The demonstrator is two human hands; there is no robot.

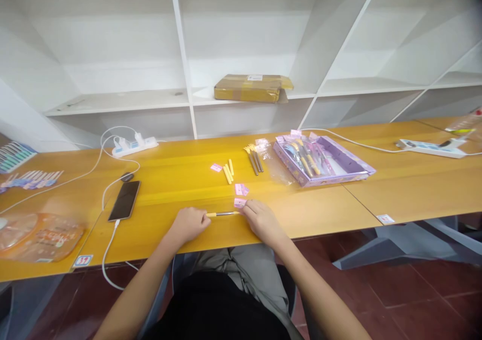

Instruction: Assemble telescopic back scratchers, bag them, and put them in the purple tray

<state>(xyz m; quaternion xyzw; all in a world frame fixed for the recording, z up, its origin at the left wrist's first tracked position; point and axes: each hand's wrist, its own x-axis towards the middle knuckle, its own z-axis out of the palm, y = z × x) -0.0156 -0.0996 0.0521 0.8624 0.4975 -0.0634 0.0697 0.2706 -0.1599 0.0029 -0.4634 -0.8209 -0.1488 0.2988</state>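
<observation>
A slim pen [225,214], yellow toward its ends and dark silver in the middle, lies level between my hands just over the table's front part. My left hand [191,223] is closed on its left end. At the other end, the fingers of my right hand [259,218] pinch its tip, which they partly hide. A pink card [240,202] lies right by my right fingertips, with more pink cards [241,189] behind it. Farther back are several loose yellow sticks [228,173] and some dark-barrelled pens [253,160] with yellow decorated tops.
To the right, a purple box [339,179] holds several bagged pens, with clear plastic wrappers [280,172] beside it. A phone [124,200] on a white cable, a power strip [135,147] and an orange pouch [41,237] occupy the left. A cardboard box [248,89] sits on the shelf.
</observation>
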